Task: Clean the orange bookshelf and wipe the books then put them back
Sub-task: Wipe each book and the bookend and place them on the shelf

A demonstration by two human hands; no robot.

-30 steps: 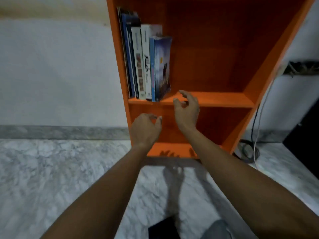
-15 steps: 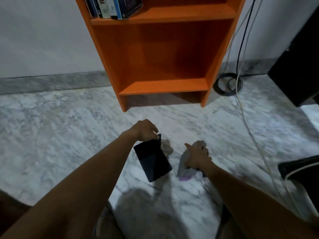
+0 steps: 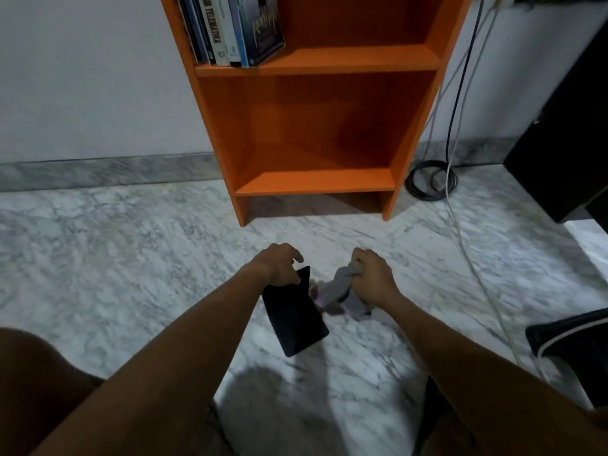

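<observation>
Your left hand point(image 3: 279, 264) pinches the black book point(image 3: 294, 319) by its far end, its length trailing toward you over the marble floor point(image 3: 131, 258); your right hand point(image 3: 371, 278) clutches the grey cloth point(image 3: 339, 287) just right of it.

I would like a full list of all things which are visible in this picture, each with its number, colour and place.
bookshelf: one, orange, standing on the floor against the wall
books: about six, mostly blue and white, upright at the left of the upper shelf
black book: one, black, low over the floor in front of the shelf
cloth: one, grey with some pink, right of the black book
coiled cable: one, black, on the floor right of the shelf
hanging cables: at least two, dark and white, along the wall
cabinet: one, black, far right
floor: grey-white marble
left hand: grips the black book's top edge
right hand: grips the cloth
</observation>
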